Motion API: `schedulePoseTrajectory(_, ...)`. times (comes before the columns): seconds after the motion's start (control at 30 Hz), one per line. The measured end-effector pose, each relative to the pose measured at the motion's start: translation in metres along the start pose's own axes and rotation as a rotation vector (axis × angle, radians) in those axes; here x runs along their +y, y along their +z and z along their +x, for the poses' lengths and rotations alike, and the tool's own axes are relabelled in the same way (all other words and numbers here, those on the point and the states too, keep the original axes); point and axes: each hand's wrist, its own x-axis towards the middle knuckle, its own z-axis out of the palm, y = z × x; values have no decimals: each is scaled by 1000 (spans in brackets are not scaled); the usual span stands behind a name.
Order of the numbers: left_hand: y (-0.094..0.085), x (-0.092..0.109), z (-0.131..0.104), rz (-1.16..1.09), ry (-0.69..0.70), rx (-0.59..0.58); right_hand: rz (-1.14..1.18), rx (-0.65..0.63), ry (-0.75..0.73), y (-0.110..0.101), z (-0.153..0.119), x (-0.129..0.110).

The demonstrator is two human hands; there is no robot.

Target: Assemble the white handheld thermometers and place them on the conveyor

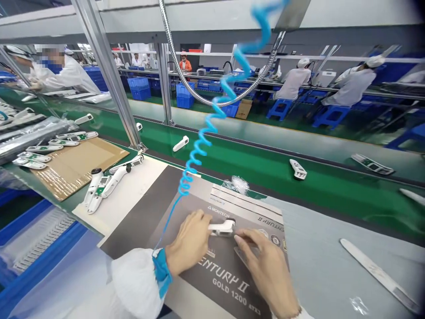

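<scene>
My left hand (192,241) is closed around the slim end of a white handheld device (222,227), shaped like an infrared thermometer. The device lies roughly level above a flat printed cardboard sheet (229,277), its wider head pointing right. At that head end is my right hand (265,266), thumb and forefinger drawn together close to the device. What those fingertips hold, if anything, is too small and blurred to make out. A blue strap (162,272) circles my left wrist, joined to a coiled blue cord (202,141).
Several white device housings (99,190) lie at left, more with green boards on brown cardboard (86,161). Beyond runs a green conveyor belt (252,166) carrying housings. A long white piece (378,274) rests at right. A metal hose (172,57) hangs ahead; co-workers sit farther off.
</scene>
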Motion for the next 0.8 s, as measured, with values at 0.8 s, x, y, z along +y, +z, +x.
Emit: schedulePoseTrajectory(0.8, 13, -26, 25, -402, -151, 79, -75, 147, -5, 3, 92, 4)
